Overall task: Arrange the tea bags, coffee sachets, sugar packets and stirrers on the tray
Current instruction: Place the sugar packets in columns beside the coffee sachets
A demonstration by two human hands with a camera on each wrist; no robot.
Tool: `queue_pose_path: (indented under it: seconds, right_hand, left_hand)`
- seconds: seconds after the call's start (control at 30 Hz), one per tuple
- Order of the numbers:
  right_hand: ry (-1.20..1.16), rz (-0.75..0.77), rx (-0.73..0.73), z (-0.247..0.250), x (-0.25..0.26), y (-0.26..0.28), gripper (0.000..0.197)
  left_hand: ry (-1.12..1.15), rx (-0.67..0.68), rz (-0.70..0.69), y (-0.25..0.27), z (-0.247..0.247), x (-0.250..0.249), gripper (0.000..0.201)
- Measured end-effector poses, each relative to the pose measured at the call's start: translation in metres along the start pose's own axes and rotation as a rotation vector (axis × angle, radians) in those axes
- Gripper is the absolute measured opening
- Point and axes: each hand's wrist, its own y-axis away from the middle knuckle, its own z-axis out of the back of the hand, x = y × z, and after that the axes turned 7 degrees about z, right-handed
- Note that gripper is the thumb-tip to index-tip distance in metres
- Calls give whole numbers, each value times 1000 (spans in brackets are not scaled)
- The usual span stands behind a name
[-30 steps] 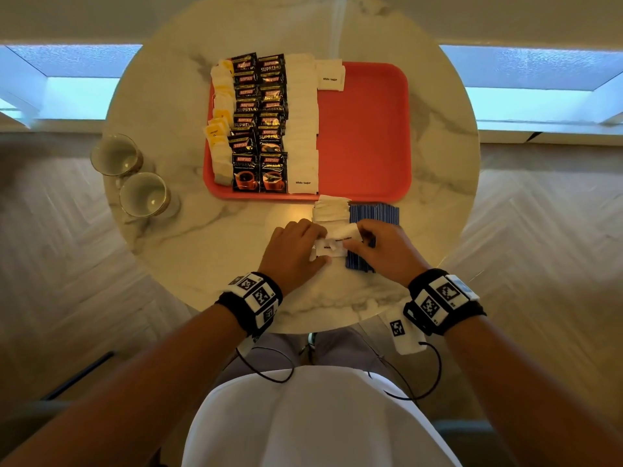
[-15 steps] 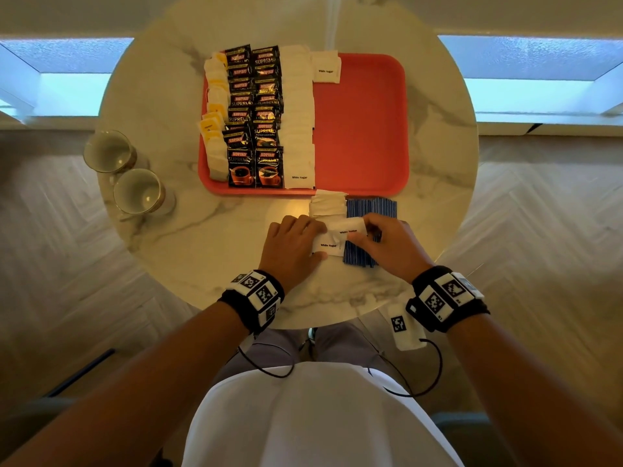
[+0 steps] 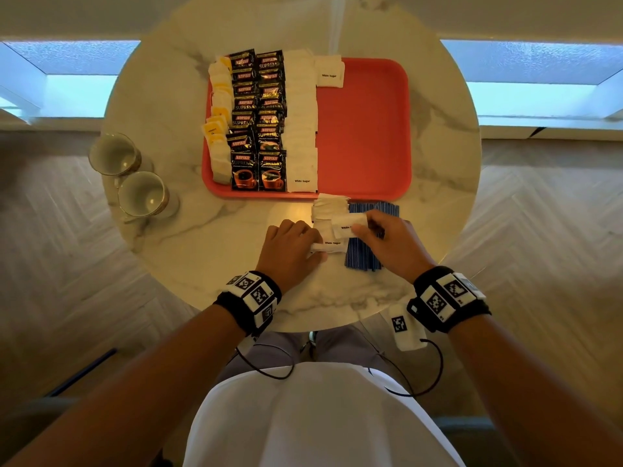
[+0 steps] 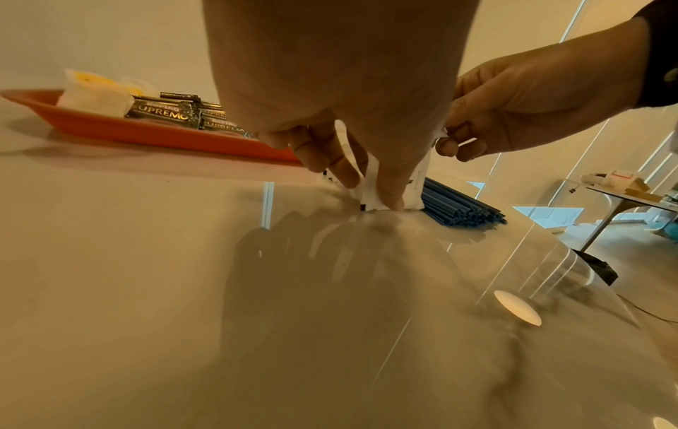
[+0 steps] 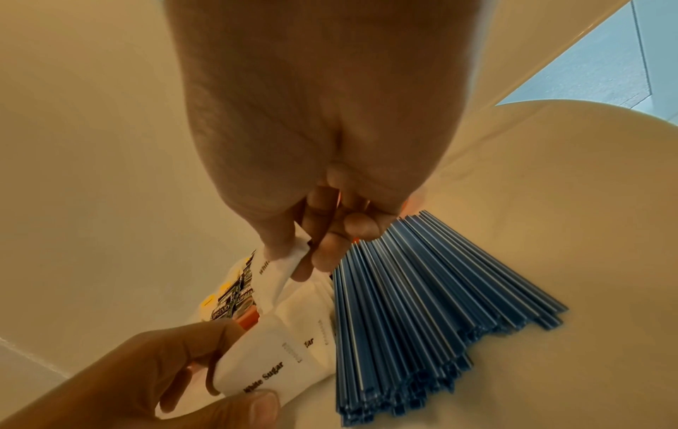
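A red tray (image 3: 364, 129) on the round marble table carries a column of tea bags (image 3: 219, 129), two columns of black coffee sachets (image 3: 258, 129), a column of white sugar packets (image 3: 301, 129) and one sugar packet (image 3: 329, 72) at its far edge. In front of the tray lies a loose stack of sugar packets (image 3: 328, 210) beside a bundle of blue stirrers (image 3: 365, 254) (image 5: 422, 304). My left hand (image 3: 293, 246) grips a small stack of sugar packets (image 5: 264, 371) on the table. My right hand (image 3: 387, 241) pinches a single sugar packet (image 3: 347, 225) (image 5: 282, 272) lifted just above the pile.
Two empty glass cups (image 3: 113, 153) (image 3: 141, 193) stand on the table left of the tray. The tray's right half (image 3: 371, 96) is bare red plastic. The table's near edge (image 3: 320, 328) is close to my wrists.
My right hand has pulled one sugar packet off the stack and lifted it up and to the right. My left hand stays gripping the rest.
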Motion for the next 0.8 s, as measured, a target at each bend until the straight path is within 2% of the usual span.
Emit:
queue_pose_path:
  seconds: [0.17, 0.4, 0.67, 0.8]
  right_hand:
    - [-47, 0, -31, 5, 6, -12, 22]
    - [-89, 32, -83, 25, 16, -54, 11]
    - [6, 48, -194, 55, 14, -152, 14]
    - [56, 46, -229, 66, 7, -211, 5]
  left_hand:
    - [133, 52, -21, -1, 14, 4, 30]
    - [184, -67, -96, -24, 45, 9, 34]
    - [217, -202, -83, -103, 80, 20, 30]
    - [212, -229, -43, -149, 92, 28, 32]
